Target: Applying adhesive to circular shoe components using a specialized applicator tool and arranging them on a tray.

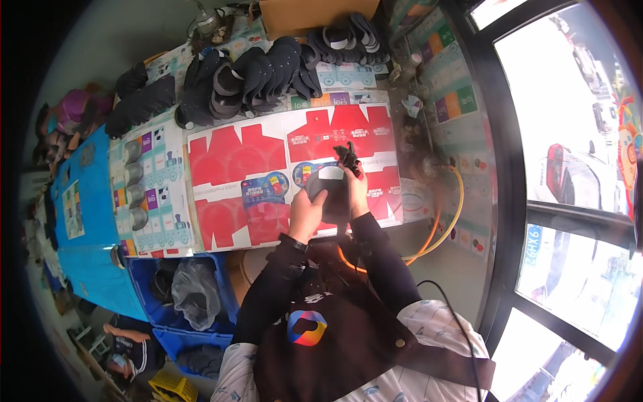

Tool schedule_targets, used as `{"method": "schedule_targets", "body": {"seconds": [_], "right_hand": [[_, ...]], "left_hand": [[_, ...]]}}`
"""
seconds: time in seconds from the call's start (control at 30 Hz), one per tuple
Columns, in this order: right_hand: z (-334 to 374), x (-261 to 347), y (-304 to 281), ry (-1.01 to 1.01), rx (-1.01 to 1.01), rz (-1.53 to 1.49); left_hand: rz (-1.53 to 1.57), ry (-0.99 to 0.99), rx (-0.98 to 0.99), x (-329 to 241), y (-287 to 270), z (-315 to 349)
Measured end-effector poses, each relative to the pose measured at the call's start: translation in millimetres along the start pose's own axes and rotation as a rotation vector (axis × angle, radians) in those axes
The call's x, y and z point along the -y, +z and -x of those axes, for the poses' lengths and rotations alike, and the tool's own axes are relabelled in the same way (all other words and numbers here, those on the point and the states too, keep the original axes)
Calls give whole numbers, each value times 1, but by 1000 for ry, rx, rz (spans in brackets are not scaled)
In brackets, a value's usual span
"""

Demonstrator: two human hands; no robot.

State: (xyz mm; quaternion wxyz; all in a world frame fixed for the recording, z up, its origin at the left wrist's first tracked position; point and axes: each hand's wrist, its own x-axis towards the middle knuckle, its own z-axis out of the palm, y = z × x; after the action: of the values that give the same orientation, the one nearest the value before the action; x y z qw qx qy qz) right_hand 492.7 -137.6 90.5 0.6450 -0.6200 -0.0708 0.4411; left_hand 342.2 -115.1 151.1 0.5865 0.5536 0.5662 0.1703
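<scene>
Over the front part of the table, my left hand (307,214) is closed on the edge of a dark, rounded piece (335,204) with a pale patch near its top; its exact kind I cannot make out. Next to it, my right hand (358,189) has its fingers closed round a dark crumpled cloth (347,156), close against the piece's right side. Beneath both hands lies a red and white printed sheet (268,151) covering the tabletop.
Rows of dark curved pieces (258,77) are stacked along the far side. Small grey rounded pieces (136,195) line the left. A blue crate (231,288) holds a clear bag (195,291). Yellow and orange hoses (457,201) loop at right. Another person (130,352) is lower left.
</scene>
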Motion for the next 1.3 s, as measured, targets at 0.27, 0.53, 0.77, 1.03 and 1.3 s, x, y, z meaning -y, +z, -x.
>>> {"method": "schedule_targets", "body": {"seconds": [0.27,0.53,0.77,1.03,1.3], "right_hand": [[18,39,-30,-201,-141,520],[15,39,-108,-266,-107,508],[56,66,-175,125,242,517],[65,45,-126,-55,473,757],[57,56,-33,-125,466,932]], "left_hand": [[-241,138,-249,-20,49,27],[-8,-309,-174,71,23,-2],[26,-263,-62,195,-28,-2],[-444,-24,-329,152,-7,-63],[-414,28,-345,155,-31,-94]]}}
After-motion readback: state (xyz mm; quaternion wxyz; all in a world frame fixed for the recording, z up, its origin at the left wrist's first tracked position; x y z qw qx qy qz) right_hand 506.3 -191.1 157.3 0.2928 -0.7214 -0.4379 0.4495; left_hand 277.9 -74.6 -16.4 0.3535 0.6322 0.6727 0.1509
